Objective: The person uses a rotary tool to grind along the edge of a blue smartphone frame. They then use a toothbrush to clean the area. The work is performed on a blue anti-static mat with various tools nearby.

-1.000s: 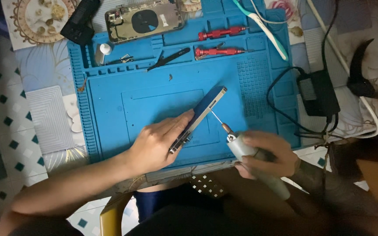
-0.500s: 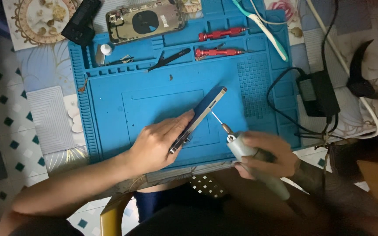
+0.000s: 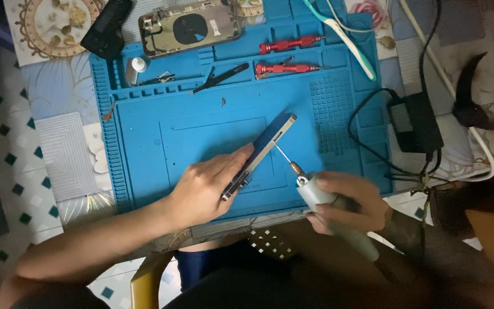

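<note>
Left hand (image 3: 204,189) gripping phone frame (image 3: 261,151) on edge over blue mat (image 3: 144,149); right hand (image 3: 347,200) clasping grey electric screwdriver (image 3: 330,214), tip touching frame.

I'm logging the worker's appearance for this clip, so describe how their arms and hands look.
Both arms are bare, with no sleeves in view. The left hand wears no glove, ring or watch. The right hand is also ungloved; a dark patterned patch, perhaps a tattoo or band, covers its wrist.

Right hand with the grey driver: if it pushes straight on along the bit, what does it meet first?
The phone frame stood on edge under the left hand. The right hand aims the electric screwdriver up-left, and its thin bit seems to end at the frame's side; actual contact is hard to confirm from this view.
</note>
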